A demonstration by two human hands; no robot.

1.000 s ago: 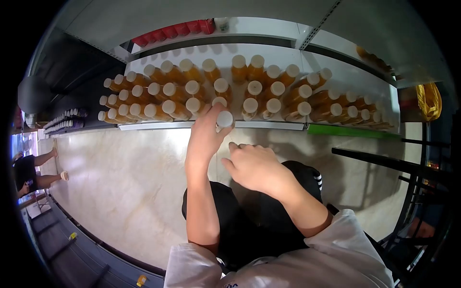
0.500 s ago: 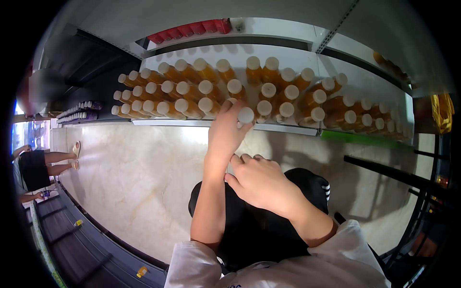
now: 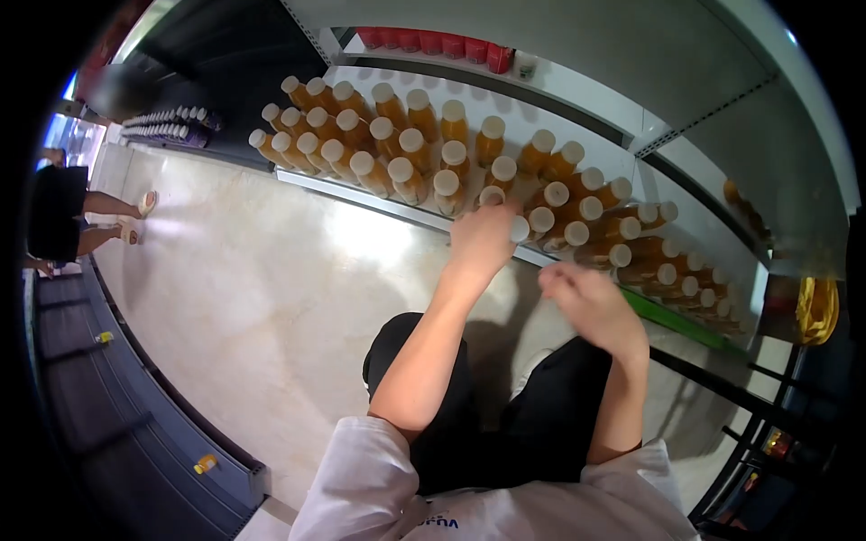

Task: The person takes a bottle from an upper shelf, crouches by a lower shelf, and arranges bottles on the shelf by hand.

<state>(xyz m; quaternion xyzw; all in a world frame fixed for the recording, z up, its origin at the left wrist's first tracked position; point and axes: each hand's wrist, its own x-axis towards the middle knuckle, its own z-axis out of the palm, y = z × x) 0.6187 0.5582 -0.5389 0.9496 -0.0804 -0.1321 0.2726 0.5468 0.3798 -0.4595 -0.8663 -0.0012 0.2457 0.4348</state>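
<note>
My left hand (image 3: pixel 484 239) reaches to the front edge of the shelf, its fingers wrapped around a juice bottle (image 3: pixel 519 229) with a white cap. Most of that bottle is hidden by the hand. Another white-capped bottle (image 3: pixel 492 196) stands right behind my knuckles. My right hand (image 3: pixel 595 305) hangs in front of the shelf edge, to the right of the left hand and apart from the bottles. It is smeared by motion; its fingers look bent, and whether anything is in them does not show.
Rows of orange juice bottles (image 3: pixel 417 113) fill the white shelf (image 3: pixel 397 209). Red packages (image 3: pixel 431 42) stand on the level behind. A green strip (image 3: pixel 681 322) runs along the shelf front at right. Black bars (image 3: pixel 713 383) are at the right. Another person's legs (image 3: pixel 108 216) show at far left.
The view has turned, so the shelf now slants down to the right. My right hand has moved away from my left wrist, to the right. The left hand remains at the front bottles.
</note>
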